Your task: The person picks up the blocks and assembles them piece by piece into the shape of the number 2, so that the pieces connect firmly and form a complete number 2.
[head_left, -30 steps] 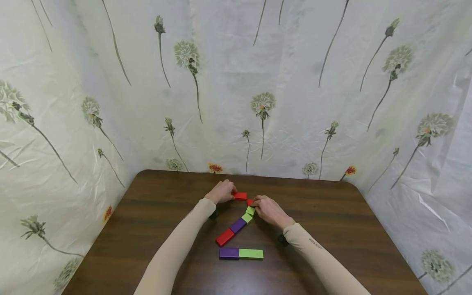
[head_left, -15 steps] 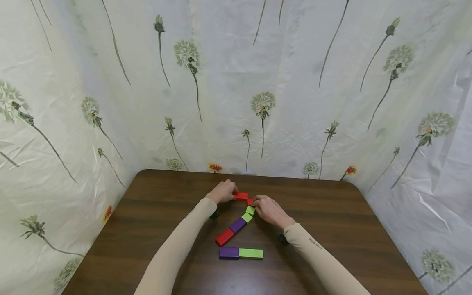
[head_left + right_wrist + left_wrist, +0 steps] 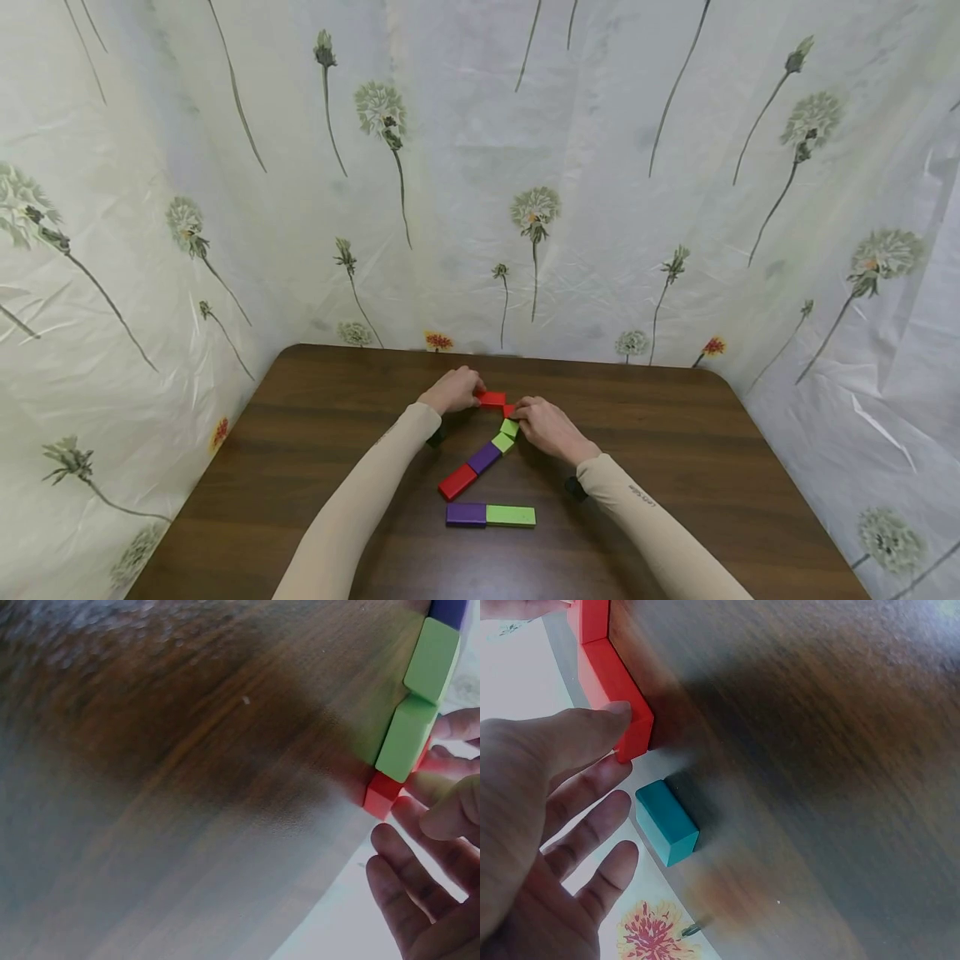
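Note:
My left hand (image 3: 453, 391) pinches the end of a long red block (image 3: 615, 679) between thumb and index finger, its other fingers spread. The long block's far end meets a shorter red block (image 3: 382, 793) at an angle. My right hand (image 3: 550, 427) holds that shorter block with its fingertips, partly covering it. From there a bent row runs toward me: two light green blocks (image 3: 409, 739), a purple block (image 3: 484, 458) and another red block (image 3: 457, 482). A teal block (image 3: 666, 823) lies beside my left fingers, hidden in the head view.
Nearer me on the brown wooden table (image 3: 645, 417), a purple block (image 3: 466, 516) and a light green block (image 3: 511, 517) lie end to end. A curtain with dandelion prints (image 3: 465, 208) hangs behind the table and on both sides.
My left hand has slid the long red block slightly to the right, up to the shorter red block. My right hand has stayed almost still at the shorter block.

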Motion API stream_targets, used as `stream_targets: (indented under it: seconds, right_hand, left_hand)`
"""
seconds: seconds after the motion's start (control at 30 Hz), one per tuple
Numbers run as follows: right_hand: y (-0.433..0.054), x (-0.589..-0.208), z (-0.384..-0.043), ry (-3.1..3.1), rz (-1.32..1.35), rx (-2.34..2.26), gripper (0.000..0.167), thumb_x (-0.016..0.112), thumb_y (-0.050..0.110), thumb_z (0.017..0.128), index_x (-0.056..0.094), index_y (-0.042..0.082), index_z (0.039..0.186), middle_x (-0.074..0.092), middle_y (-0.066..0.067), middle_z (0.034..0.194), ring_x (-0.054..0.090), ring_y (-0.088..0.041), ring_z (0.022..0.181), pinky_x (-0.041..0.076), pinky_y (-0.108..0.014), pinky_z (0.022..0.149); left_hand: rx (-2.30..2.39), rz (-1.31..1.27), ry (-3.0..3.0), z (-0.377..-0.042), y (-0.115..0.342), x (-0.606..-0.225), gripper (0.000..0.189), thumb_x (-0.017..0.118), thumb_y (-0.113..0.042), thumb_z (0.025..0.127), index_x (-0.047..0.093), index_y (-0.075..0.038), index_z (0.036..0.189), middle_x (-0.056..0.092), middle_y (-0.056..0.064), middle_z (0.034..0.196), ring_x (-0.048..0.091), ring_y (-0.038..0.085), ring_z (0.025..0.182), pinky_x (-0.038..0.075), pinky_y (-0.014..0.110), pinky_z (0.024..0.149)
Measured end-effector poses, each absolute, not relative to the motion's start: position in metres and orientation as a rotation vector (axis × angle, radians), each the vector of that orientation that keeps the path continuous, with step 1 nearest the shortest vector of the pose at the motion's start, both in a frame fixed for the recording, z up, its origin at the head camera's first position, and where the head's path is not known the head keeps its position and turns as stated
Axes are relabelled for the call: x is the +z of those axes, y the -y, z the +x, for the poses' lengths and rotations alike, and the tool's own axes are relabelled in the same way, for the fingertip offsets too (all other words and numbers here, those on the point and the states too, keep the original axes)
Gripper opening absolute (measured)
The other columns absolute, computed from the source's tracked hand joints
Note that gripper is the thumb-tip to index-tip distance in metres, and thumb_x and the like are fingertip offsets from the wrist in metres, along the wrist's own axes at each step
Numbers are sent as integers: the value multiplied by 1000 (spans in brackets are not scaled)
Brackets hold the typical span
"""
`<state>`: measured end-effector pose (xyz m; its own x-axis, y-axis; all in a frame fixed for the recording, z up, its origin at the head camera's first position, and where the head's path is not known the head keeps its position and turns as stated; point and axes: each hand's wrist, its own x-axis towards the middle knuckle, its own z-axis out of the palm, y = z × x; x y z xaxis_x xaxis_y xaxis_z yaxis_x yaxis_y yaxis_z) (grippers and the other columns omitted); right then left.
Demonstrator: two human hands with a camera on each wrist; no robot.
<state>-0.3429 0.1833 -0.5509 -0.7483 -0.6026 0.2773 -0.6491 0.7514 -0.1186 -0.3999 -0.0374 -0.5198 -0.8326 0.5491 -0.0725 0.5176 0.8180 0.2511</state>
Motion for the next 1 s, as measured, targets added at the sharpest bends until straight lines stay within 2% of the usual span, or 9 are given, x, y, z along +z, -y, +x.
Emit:
stream_targets:
  seconds: [0.53, 0.8, 1.0]
  right_hand:
    - [-180, -548, -341, 2750, 945, 307, 20, 60, 5, 87, 75, 9, 100, 67, -6, 103, 63, -25, 96, 54, -38, 83]
    - [-179, -550, -344, 2726, 908, 432, 17, 60, 1, 85, 73, 8, 93, 68, -3, 92, 63, -21, 87, 53, -37, 78]
    - [-181, -553, -347, 2737, 857, 500, 22, 58, 1, 85, 70, 5, 103, 68, -5, 99, 63, -22, 91, 53, -39, 82]
  left_hand:
    - [347, 858, -2851, -400, 39, -518, 26, 70, -21, 90, 72, -12, 114, 68, 2, 115, 60, 18, 109, 50, 33, 93]
    - [378, 849, -2821, -399, 45, -519, 43, 70, -29, 89, 63, -12, 128, 58, 4, 129, 48, 24, 123, 41, 39, 104]
    - [420, 824, -2823, -400, 48, -520, 46, 71, -28, 88, 62, -13, 130, 57, 4, 129, 47, 24, 124, 40, 39, 105]
